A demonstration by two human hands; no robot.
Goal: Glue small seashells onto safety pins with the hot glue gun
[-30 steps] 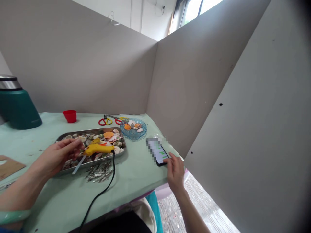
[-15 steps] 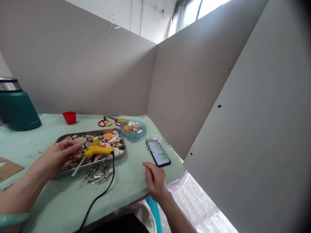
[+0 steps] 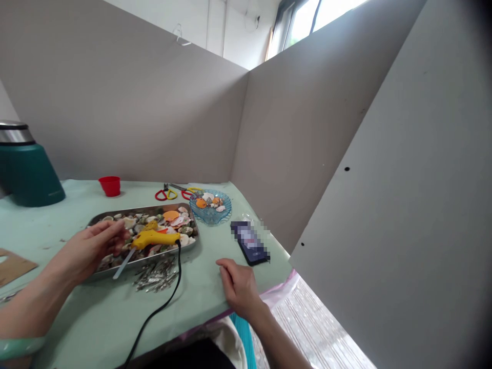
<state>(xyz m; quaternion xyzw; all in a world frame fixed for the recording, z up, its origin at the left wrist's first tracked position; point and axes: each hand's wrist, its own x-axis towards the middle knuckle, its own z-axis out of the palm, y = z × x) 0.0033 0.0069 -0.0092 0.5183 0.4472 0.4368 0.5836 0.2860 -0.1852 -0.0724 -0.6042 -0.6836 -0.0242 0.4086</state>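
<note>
My left hand (image 3: 96, 246) is over the left part of a metal tray (image 3: 195, 225) of shells, its fingers pinched together; whether anything is between them is too small to tell. A yellow glue gun (image 3: 157, 238) lies across the tray, right of those fingers, with a glue stick poking out of its back end. My right hand (image 3: 240, 287) rests near the table's front edge, fingers curled, and what they might hold is hidden. Beyond it lies a phone (image 3: 251, 248) with a dark screen. A pile of metal clips (image 3: 157, 275) sits in front of the tray.
A blue glass dish (image 3: 211, 218) with shells stands behind the tray. Scissors and pliers (image 3: 166, 193) lie at the back, with a red cup (image 3: 110, 186) to their left. A green bottle (image 3: 31, 174) stands far left. The black cord (image 3: 154, 312) runs to the front edge.
My right hand has shifted a little to the left. The phone's bright screen has turned dark. The pale shell at my left fingertips now appears to lie in the tray beyond them.
</note>
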